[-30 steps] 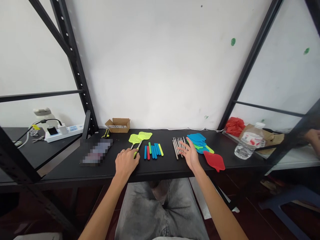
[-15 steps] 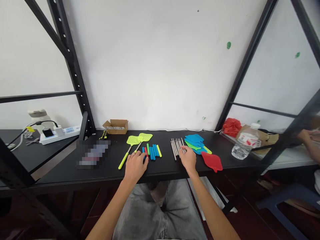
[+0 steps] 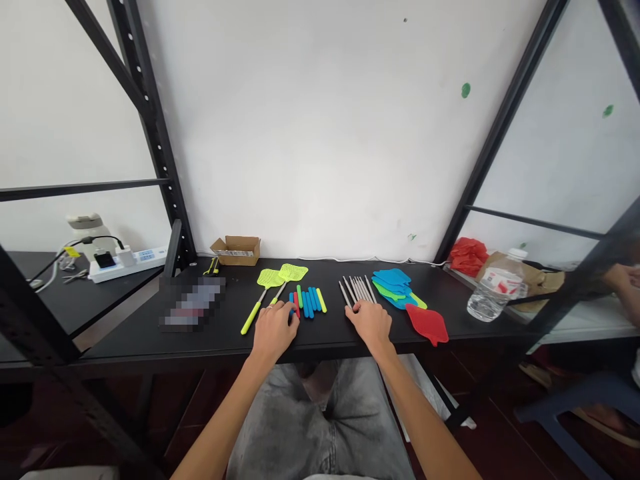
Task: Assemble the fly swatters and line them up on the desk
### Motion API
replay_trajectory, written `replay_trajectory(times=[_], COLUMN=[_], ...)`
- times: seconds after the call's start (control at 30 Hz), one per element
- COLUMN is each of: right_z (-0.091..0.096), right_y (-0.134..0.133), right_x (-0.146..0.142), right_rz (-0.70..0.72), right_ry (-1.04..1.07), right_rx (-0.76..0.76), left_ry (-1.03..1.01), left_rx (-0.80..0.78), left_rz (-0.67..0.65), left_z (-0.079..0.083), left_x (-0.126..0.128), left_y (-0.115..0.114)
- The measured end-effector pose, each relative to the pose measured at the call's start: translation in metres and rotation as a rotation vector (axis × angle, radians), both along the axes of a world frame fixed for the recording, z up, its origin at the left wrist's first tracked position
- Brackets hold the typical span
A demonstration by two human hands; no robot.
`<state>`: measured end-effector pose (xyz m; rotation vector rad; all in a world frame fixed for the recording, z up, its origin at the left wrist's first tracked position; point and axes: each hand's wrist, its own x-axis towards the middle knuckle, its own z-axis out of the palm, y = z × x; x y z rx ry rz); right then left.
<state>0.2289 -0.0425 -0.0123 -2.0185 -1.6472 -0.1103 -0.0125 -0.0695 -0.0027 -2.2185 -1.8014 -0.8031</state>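
My left hand (image 3: pixel 273 331) lies over the lower ends of a row of blue, red, green and yellow plastic sticks (image 3: pixel 309 303), with its fingertips on them. Whether it grips one, I cannot tell. Just left of it are two lime-green fly swatters (image 3: pixel 279 277), their mesh heads at the back and one yellow-green handle (image 3: pixel 251 319) reaching forward. My right hand (image 3: pixel 369 323) rests flat on the near ends of several metal rods (image 3: pixel 357 290). Beside it lie stacked blue fly swatter heads (image 3: pixel 393 283) and a red swatter head (image 3: pixel 426 325).
All this lies on a black shelf bench (image 3: pixel 320 340) against a white wall. A cardboard box (image 3: pixel 235 251) and a blurred patch (image 3: pixel 191 304) stand left; a water bottle (image 3: pixel 495 295) and red plastic bag (image 3: pixel 469 257) stand right. A co-worker's hand (image 3: pixel 620 277) shows far right.
My left hand has let go of the swatter handle and moved right onto the sticks. The handle now lies angled forward-left. My right hand has shifted left from the blue heads onto the rods.
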Motion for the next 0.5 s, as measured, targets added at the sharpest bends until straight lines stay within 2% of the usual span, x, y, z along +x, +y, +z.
replay_trajectory(times=[0.13,0.27,0.4,0.5], right_z=[0.001,0.001,0.001,0.001], right_y=[0.000,0.001,0.005,0.008], right_x=[0.000,0.007,0.017,0.019], right_rz=[0.032,0.152,0.355,0.471], right_ry=[-0.006,0.153,0.595,0.968], right_rx=[-0.015,0.081,0.258,0.273], left_ry=[0.015,0.005,-0.072,-0.184], left_rx=[-0.004,-0.010,0.054,0.112], left_rz=[0.017,0.036,0.107,0.063], left_z=[0.001,-0.001,-0.002,-0.001], left_x=[0.001,0.001,-0.003,-0.006], left_y=[0.000,0.001,0.002,0.004])
